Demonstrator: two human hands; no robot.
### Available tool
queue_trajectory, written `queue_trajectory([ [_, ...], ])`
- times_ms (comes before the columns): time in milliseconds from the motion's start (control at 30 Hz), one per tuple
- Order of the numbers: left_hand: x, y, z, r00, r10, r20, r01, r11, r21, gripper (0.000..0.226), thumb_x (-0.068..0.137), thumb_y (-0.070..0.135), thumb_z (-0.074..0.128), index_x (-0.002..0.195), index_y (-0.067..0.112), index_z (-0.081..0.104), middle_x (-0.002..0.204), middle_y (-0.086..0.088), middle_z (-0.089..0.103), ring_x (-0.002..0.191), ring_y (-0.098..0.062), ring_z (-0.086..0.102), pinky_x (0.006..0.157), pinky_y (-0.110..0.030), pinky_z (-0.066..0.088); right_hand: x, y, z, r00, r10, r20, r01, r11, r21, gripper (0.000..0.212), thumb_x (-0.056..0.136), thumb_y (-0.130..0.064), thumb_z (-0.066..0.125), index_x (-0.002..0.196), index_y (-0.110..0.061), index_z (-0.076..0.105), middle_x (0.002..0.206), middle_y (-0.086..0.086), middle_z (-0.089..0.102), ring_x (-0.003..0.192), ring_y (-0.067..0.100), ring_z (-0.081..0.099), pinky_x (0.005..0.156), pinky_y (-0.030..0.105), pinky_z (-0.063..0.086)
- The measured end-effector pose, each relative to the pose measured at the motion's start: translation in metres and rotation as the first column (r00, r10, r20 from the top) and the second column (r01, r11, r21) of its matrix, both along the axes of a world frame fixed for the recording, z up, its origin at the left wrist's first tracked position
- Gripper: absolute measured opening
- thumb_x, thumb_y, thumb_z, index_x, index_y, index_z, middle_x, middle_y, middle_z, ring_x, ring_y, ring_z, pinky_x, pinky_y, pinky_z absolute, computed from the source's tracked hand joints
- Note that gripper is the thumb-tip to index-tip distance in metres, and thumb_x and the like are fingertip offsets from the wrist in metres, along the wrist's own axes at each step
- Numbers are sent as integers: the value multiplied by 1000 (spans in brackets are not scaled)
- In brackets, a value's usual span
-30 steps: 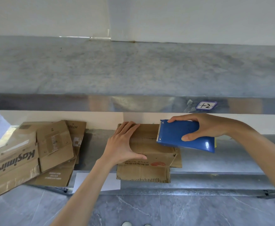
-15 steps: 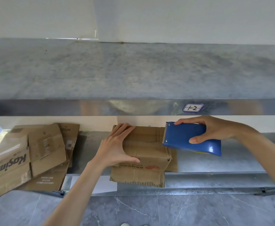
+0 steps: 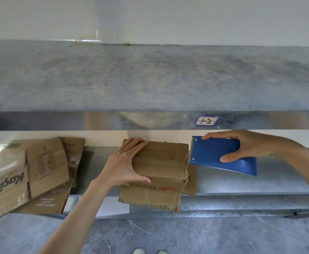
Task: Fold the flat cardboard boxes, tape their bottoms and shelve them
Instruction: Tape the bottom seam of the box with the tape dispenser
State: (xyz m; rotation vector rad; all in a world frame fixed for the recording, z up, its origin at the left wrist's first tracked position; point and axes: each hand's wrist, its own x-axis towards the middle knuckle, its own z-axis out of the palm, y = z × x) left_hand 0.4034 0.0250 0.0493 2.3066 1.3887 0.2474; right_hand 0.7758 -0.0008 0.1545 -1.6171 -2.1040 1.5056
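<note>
A small folded cardboard box stands on the lower metal shelf, its loose flaps hanging over the shelf's front edge. My left hand grips the box's left side, fingers over the top and thumb on the front face. My right hand holds a blue tape dispenser, whose toothed edge sits at the box's top right corner. The tape roll itself is hidden.
A pile of flat cardboard boxes lies at the left of the lower shelf, jutting past its edge. The upper shelf carries a label "1-2" on its front rim. Grey tiled floor below, white paper under the shelf.
The tape dispenser has slid to the right across the box top, from over the box to its right edge. My left hand has kept its grip on the box.
</note>
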Motion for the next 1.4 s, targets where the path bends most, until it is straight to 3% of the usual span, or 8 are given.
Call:
queue_trajectory([
  [400,2,1,0,1000,7,-11,-7,1000,-17,122,50,79,76,152,48,17,153,37,7,142,11,-4,112,-49,35,22,-7,-12,999,26,40,-29,998,55,65,80,-28,80,126,-63,50,136,-38,48,125,-11,47,98,17,41],
  [633,6,1,0,1000,-6,-16,6,1000,-19,122,50,81,74,152,49,16,153,36,6,142,9,-3,112,-50,36,30,-11,-15,999,15,42,-18,998,67,65,78,-31,79,126,-64,50,137,-37,47,128,-11,45,104,19,39],
  [800,5,3,-4,999,-34,1,34,999,-12,121,51,84,72,152,49,16,149,41,2,146,6,1,112,-51,37,40,-16,-7,999,-19,30,17,998,61,65,72,-34,79,121,-67,51,134,-42,47,126,-15,43,98,6,37],
  [1233,10,6,-3,1000,-14,-21,14,999,-33,124,48,84,71,153,48,14,149,39,-1,138,14,-9,115,-50,31,40,-25,-25,997,-43,64,43,999,6,61,79,-35,80,123,-65,51,134,-36,51,124,-9,49,107,24,42],
  [1400,10,5,-5,1000,-7,-15,7,1000,-18,126,44,88,65,153,48,15,156,32,6,147,4,-2,114,-50,33,34,-24,-36,994,-84,76,82,996,24,61,79,-38,82,126,-62,52,135,-30,54,123,0,54,106,35,46],
])
